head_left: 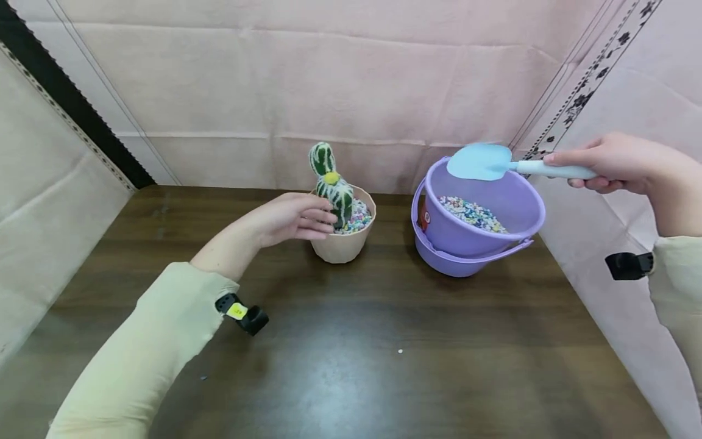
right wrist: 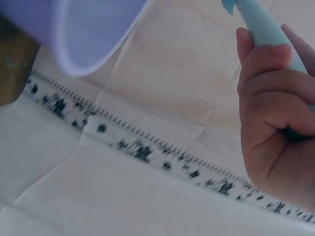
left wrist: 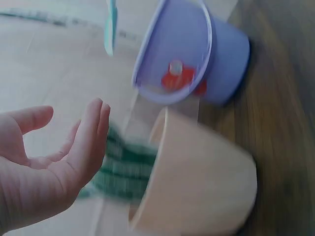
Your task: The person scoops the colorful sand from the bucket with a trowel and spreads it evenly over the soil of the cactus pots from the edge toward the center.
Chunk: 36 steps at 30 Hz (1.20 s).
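My right hand [head_left: 625, 164] grips the pale handle of a light blue toy shovel [head_left: 479, 161], its fingers curled round it in the right wrist view too. The shovel's blade overlaps the far rim of a purple bucket [head_left: 466, 235], which holds small multicoloured pebbles [head_left: 473, 213]. Beside a potted cactus, my left hand [head_left: 293, 217] has its fingers loosely extended and holds nothing. The cactus [head_left: 323, 160] is green with white stripes and a yellow flower. It stands in a beige pot [head_left: 340, 249] with similar pebbles [head_left: 356, 216] round its base.
Another purple bucket [head_left: 446, 263] sits under the pebble bucket, its handle hanging at the side. The dark wooden table [head_left: 340, 353] carries a tiny white speck [head_left: 400, 351]. Pale cloth [head_left: 351, 85] hangs behind and at both sides.
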### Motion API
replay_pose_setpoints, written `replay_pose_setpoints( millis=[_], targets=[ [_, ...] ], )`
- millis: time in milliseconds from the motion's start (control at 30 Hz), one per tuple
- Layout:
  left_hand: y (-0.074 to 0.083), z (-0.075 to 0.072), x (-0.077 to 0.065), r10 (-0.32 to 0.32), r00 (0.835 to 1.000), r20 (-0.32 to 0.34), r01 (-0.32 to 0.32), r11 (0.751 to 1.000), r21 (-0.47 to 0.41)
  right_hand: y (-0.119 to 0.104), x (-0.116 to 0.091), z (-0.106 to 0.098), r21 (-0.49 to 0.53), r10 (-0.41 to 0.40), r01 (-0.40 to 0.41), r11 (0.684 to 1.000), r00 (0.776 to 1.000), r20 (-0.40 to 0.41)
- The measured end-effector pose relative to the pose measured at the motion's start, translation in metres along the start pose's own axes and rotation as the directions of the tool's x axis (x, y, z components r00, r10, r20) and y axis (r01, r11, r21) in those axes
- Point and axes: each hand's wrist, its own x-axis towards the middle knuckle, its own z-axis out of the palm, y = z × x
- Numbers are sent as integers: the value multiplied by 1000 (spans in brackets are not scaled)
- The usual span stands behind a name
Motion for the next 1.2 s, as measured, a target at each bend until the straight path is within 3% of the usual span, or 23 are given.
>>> replay_pose_setpoints(
  millis=[200,333,433,600,767,967,1200],
  targets=[
    [19,49,31,-25,998,64,28,999,-43,23,1,2,-22,57,-58,998,997,-44],
    [24,67,50,-48,998,33,50,996,-79,21,17,13,-75,51,-54,996,997,-51],
    [24,81,70,-76,997,-18,72,986,-153,17,29,23,-175,15,-29,984,996,-82],
    [18,102,100,-108,990,-89,79,956,-281,9,44,45,-403,-19,-84,911,969,-245],
    [13,118,121,-99,990,-102,59,937,-344,-1,58,67,-489,-15,-179,854,930,-368],
    [12,129,137,-85,988,-131,29,925,-379,-11,72,80,-585,-118,-67,808,955,-273],
    [9,128,145,-73,987,-143,1,895,-447,-9,79,85,-539,-213,115,835,969,-124]
  ],
)
